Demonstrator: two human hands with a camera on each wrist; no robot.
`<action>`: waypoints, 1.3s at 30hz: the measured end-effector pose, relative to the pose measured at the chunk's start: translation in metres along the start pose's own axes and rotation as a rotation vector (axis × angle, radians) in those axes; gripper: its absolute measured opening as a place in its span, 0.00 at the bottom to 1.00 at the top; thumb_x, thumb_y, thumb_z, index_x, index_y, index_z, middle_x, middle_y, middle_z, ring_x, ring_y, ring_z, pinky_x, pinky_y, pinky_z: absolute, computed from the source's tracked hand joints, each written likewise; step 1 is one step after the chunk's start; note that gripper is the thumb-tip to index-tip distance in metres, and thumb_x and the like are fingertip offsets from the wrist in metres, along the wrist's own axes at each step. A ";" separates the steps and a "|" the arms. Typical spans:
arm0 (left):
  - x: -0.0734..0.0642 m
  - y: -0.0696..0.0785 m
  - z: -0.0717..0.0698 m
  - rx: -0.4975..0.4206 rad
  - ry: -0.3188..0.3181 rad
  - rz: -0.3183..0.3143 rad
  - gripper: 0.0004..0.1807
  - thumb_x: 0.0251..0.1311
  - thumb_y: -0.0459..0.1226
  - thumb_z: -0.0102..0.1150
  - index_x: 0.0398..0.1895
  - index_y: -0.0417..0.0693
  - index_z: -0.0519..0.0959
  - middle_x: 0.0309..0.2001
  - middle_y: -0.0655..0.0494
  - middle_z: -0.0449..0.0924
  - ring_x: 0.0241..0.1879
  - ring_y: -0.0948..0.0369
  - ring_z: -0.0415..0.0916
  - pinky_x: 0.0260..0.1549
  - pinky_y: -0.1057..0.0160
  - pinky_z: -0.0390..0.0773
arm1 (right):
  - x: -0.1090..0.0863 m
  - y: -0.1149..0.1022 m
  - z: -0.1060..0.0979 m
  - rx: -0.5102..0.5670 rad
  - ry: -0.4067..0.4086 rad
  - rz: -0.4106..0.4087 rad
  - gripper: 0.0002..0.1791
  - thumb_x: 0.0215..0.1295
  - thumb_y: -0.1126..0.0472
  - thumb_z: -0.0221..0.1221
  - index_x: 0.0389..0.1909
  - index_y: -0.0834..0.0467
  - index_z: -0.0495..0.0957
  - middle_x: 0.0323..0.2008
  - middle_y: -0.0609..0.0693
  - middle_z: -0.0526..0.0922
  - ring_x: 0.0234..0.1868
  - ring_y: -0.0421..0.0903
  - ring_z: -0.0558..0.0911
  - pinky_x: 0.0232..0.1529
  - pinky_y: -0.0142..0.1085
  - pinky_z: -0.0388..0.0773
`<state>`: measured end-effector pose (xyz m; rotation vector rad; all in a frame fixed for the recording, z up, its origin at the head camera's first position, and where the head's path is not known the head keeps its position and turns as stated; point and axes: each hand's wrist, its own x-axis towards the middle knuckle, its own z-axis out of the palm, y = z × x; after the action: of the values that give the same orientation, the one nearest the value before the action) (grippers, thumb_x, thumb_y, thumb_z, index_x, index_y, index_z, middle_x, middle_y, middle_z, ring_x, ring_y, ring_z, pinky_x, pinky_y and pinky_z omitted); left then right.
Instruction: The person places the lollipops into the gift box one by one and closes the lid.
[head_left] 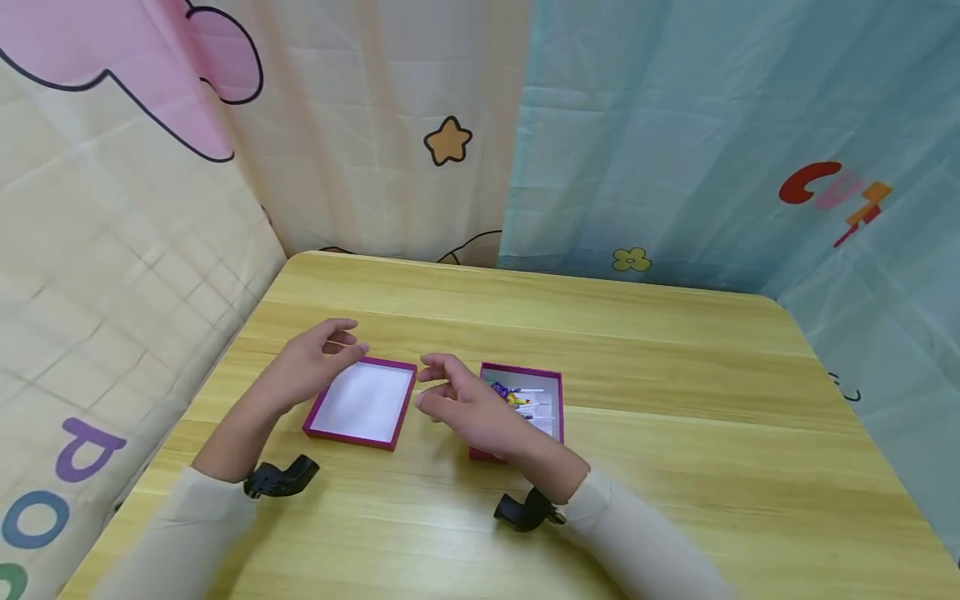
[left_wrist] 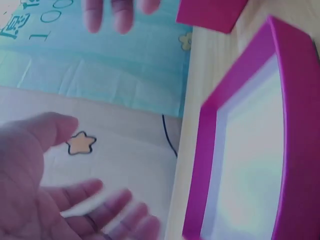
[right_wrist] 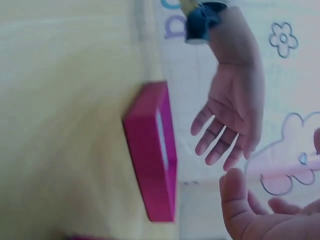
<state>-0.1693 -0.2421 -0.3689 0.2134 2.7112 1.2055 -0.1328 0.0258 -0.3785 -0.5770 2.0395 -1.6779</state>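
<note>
My left hand (head_left: 311, 367) hovers over the far left corner of a shallow magenta box part with a white inside (head_left: 363, 404), its fingers loosely bent and holding nothing. In the left wrist view that box part (left_wrist: 250, 150) lies apart from the hand. Between it and a second magenta box (head_left: 551, 387) is my right hand (head_left: 480, 408), raised and holding nothing, with its wrist over the second box. Several lollipops (head_left: 517, 400) with white sticks and colourful wrappers lie inside that box, partly hidden by the hand. Both hands (right_wrist: 235, 105) are in the right wrist view, fingers relaxed.
A wooden table (head_left: 675, 400) bears both box parts. Printed curtains (head_left: 645, 150) hang along its back and sides. Each wrist wears a black camera mount (head_left: 281, 477).
</note>
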 end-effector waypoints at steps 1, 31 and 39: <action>-0.003 -0.005 -0.005 0.002 -0.009 -0.032 0.42 0.68 0.56 0.55 0.73 0.36 0.59 0.60 0.37 0.71 0.58 0.42 0.72 0.52 0.45 0.78 | 0.002 0.002 0.006 0.023 0.000 0.016 0.32 0.73 0.52 0.57 0.73 0.54 0.58 0.64 0.55 0.68 0.56 0.45 0.77 0.54 0.43 0.78; -0.022 -0.020 -0.022 -0.105 -0.276 -0.104 0.51 0.73 0.56 0.47 0.77 0.34 0.33 0.63 0.28 0.63 0.51 0.45 0.76 0.46 0.49 0.81 | 0.017 0.004 0.038 0.104 0.116 0.177 0.40 0.73 0.48 0.55 0.76 0.55 0.46 0.66 0.57 0.62 0.52 0.56 0.78 0.51 0.50 0.78; -0.005 0.007 -0.022 -0.251 -0.228 0.039 0.38 0.78 0.49 0.37 0.80 0.46 0.34 0.68 0.34 0.60 0.58 0.40 0.71 0.56 0.43 0.73 | 0.014 -0.010 0.006 0.064 0.246 0.092 0.38 0.74 0.46 0.53 0.76 0.52 0.48 0.68 0.53 0.61 0.61 0.54 0.74 0.61 0.49 0.73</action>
<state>-0.1686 -0.2541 -0.3487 0.3479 2.3480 1.4226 -0.1402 0.0115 -0.3710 -0.2610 2.1342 -1.8271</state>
